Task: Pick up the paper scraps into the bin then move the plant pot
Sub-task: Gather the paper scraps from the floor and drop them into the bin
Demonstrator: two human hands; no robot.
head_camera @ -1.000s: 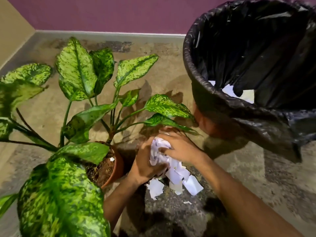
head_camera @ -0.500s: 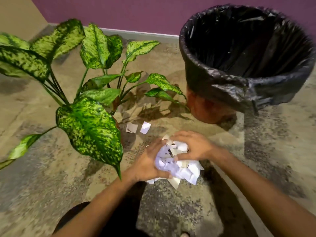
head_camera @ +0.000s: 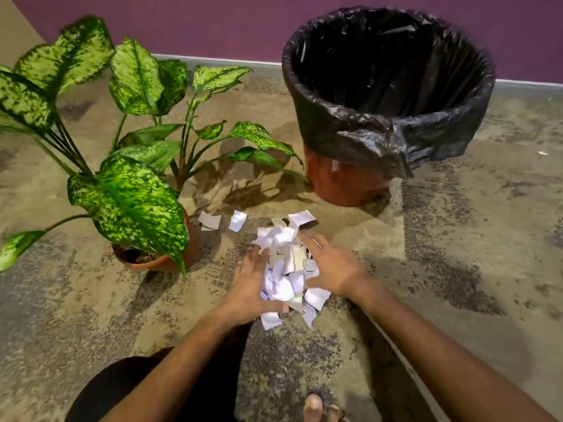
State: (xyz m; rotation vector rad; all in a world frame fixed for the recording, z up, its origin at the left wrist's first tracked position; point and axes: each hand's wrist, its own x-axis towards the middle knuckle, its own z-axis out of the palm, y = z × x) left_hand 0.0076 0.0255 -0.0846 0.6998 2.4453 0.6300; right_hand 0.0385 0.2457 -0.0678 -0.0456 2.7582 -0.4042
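A heap of white paper scraps is cupped between my two hands just above the floor. My left hand holds its left side with the thumb curled under the heap. My right hand closes in on its right side. Some pieces hang loose below the heap. Two scraps lie on the floor beside the terracotta plant pot, and another piece lies just beyond the heap. The bin, orange with a black liner, stands open at the back right.
The plant's broad speckled green leaves spread over the left half of the view and hide most of the pot. A purple wall runs behind everything. My bare toes show at the bottom edge. A tiny scrap lies far right.
The view has pulled back from the pot and bin. Both hands drew the scrap heap away from the pot toward me, and their tight clasp has loosened into a cupped hold.
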